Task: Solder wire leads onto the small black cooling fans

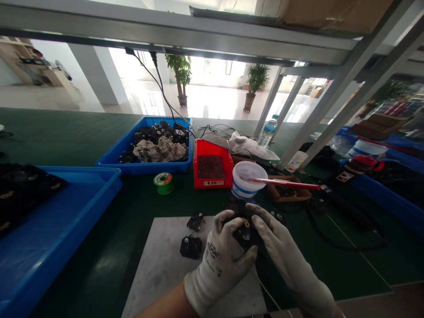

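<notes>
Black part: held up between the two gloves, over the right edge of the pale sheet (149, 276) on the green counter (109, 260); I mean the dark piece (246, 238) with the brass-coloured tab (246, 223) on top.
Left hand: this hand (220, 254) is clamped on the dark piece, fingers over the far side, thumb at the near edge.
Right hand: its fingers (280, 243) curve along the right side; from where I stand I can't tell whether they grip or only steady.
Good handling: I'd let the left carry the weight and leave the right free for fine adjustment, keeping pressure on the housing rather than the tab, which looks easy to bend.
Glove care: loose fingertip fabric could snag on small edges, so light, square contact seems wise.
Parts on the sheet: two similar black units, one (195, 221) behind the other (191, 247), best left clear of the wrist.
Hidden: the underside of the held piece and the right thumb.
Hard to make out: dark bits just beyond the fingers, lost against the counter.
Cut off: the white cord (266, 289) below the gloves, leaving at the bottom.
</notes>
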`<state>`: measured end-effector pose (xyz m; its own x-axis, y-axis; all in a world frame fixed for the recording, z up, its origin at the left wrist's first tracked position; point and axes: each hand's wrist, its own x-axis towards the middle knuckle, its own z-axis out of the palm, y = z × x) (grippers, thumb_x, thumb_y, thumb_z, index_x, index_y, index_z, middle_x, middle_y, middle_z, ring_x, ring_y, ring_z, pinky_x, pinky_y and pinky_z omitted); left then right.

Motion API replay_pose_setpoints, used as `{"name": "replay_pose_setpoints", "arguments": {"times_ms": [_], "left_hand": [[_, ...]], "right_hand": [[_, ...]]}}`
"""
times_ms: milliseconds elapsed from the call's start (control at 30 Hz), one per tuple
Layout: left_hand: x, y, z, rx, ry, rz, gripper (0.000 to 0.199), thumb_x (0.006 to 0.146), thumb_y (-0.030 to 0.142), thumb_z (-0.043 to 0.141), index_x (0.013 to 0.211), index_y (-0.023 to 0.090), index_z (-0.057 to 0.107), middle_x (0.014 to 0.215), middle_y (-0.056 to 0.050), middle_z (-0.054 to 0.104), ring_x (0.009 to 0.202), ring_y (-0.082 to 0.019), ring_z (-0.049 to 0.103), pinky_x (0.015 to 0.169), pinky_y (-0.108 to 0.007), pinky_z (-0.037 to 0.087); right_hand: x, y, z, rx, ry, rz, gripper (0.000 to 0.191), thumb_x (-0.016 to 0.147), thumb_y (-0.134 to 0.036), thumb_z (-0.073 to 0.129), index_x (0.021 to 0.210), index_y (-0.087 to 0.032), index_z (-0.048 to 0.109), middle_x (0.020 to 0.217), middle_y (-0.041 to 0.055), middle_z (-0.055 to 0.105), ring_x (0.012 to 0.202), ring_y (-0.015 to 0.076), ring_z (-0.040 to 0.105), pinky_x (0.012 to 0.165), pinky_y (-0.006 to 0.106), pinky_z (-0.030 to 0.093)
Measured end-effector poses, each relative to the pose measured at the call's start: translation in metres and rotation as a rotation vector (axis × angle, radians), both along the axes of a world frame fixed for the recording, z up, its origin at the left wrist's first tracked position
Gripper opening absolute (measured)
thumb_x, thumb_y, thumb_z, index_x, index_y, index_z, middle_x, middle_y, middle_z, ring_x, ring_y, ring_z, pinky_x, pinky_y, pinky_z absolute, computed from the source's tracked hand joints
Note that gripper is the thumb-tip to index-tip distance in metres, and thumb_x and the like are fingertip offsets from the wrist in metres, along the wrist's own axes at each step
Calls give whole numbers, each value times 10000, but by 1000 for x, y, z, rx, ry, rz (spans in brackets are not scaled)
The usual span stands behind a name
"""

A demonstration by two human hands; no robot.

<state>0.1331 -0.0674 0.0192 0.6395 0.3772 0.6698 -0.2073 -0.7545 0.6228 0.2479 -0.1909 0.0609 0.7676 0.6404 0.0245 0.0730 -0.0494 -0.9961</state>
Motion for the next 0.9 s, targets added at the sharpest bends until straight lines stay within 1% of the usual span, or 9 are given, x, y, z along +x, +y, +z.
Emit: {"name": "replay_pose_setpoints", "arguments": {"times_ms": [67,167,267,400,500,567,700,800,900], "left_hand": [[0,0,0,22,-13,14,484,874,262,711,1314,187,523,1338,-164,544,1255,-288,618,989,-454,623],[1,2,2,65,-4,11,532,882,262,707,1368,182,505,1341,-168,547,1261,-292,614,998,-459,619],[2,3,2,48,1,1,469,875,261,718,1302,191,538,1347,-162,548,1270,-289,607,1002,-455,617],[3,4,1,15,-58,-1,461,884,273,719,1288,191,511,1329,-159,570,1256,-276,619,998,-445,618],[4,5,-1,-6,-84,-13,341,892,299,733,1164,220,543,1336,-142,572,1250,-268,630,981,-433,624],[4,5,-2,-15,-94,-7,325,883,309,749,1120,226,542,1329,-136,582,1230,-267,644,961,-429,633],[5,5,-3,6,-139,37,430,869,283,760,1212,213,510,1306,-152,612,1212,-283,664,951,-454,640],[6,6,-4,45,-164,93,502,877,253,755,1303,191,496,1296,-161,612,1227,-286,652,958,-455,639],[6,8,-4,83,-140,134,469,877,262,770,1280,195,539,1300,-150,592,1228,-277,633,959,-435,637]], "right_hand": [[-2,1,3,-3,3,-2,753,898,-766,780,1341,-165,680,1349,145,605,1287,349,567,1097,438,547],[-2,1,2,-5,-32,-18,734,927,-756,755,1349,-161,677,1362,150,595,1287,345,565,1090,435,550],[-2,3,-1,14,-16,-47,785,874,-803,777,1315,-159,697,1356,153,596,1291,358,557,1084,440,553],[-3,5,-1,32,27,-83,829,831,-834,807,1297,-158,697,1299,150,623,1279,369,564,1088,449,549],[-3,6,1,58,75,-81,823,831,-825,818,1299,-161,688,1273,147,635,1225,374,602,1024,434,597],[-3,5,2,59,87,-68,839,810,-834,827,1288,-158,691,1259,146,641,1205,375,613,1022,429,599],[-4,2,1,31,62,-63,845,819,-868,791,1291,-175,688,1304,135,623,1267,367,575,1057,426,576],[-7,1,-1,43,20,-44,784,897,-845,741,1317,-188,662,1320,129,617,1278,337,572,1100,411,541],[-13,1,-2,75,7,-34,714,946,-798,720,1291,-176,659,1292,134,628,1226,329,605,1071,395,563]]}}
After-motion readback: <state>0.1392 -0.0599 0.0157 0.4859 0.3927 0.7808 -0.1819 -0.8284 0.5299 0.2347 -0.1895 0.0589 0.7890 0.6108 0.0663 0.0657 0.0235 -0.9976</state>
